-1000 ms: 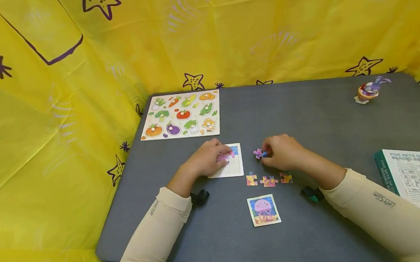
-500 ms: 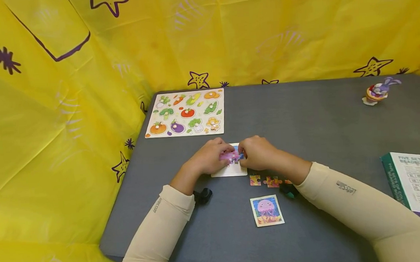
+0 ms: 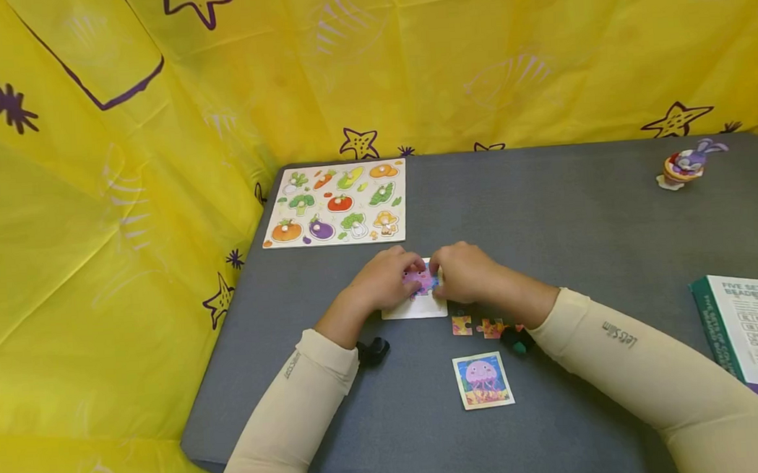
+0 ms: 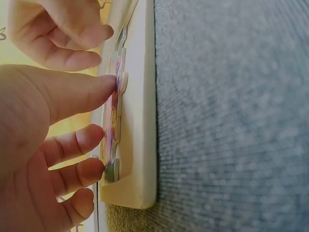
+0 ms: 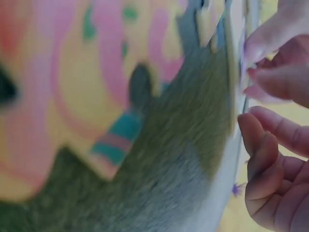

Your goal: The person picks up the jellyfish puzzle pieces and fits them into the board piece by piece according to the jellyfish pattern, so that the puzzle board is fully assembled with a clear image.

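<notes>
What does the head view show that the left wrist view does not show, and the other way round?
Only the head view shows the right hand, the vegetable puzzle board, the jellyfish card, the loose pieces, the rabbit toy and the box. Only the left wrist view shows the thick side edge of the white puzzle tray and the fingertips pressing pieces lying in it. Both show the left hand on the tray and the grey table.

Both forearms, in cream sleeves, angle inward from the near edge. The left hand [image 3: 382,283] and right hand [image 3: 462,273] meet fingertip to fingertip at centre, fingers curled downward, pressing.
</notes>
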The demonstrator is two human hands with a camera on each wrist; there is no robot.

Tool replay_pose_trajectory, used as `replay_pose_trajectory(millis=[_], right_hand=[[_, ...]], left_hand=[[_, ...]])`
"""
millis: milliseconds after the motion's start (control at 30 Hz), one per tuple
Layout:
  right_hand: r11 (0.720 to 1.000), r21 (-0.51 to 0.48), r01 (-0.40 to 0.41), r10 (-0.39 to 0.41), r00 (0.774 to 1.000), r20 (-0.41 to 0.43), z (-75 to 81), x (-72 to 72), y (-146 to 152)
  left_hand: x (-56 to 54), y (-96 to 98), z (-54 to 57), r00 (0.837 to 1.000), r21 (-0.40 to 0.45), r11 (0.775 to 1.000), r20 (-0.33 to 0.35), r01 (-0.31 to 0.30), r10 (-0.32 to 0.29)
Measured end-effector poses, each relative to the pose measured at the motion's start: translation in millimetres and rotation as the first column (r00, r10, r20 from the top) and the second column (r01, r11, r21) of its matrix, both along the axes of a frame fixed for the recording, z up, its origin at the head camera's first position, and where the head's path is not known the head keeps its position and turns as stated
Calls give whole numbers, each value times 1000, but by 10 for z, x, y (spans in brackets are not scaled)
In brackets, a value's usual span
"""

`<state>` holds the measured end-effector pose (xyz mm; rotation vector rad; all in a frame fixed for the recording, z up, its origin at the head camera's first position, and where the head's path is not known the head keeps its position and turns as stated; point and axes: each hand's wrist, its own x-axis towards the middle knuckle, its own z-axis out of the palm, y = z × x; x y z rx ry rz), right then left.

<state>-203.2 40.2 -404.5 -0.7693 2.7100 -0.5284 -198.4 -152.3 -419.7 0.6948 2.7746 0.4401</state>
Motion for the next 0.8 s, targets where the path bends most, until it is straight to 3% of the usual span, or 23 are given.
replay_pose_trajectory(millis=[233, 400, 633, 800], right_hand=[[998, 5, 62, -62, 998, 4, -45, -120, 57], [997, 35, 69, -69, 998, 8, -50, -129, 62], [998, 56, 17, -16, 1000, -5, -2, 11, 143], [994, 71, -81, 76, 994, 72, 32, 217, 230]], left_hand=[[-10, 17, 22, 999, -7, 1000, 26, -19, 19], [-13, 33, 23, 999, -21, 999, 31, -32, 32], [-15, 35, 7, 1000, -35, 999, 16, -19, 19], [-4, 20, 14, 1000, -49, 999, 9, -4, 4]])
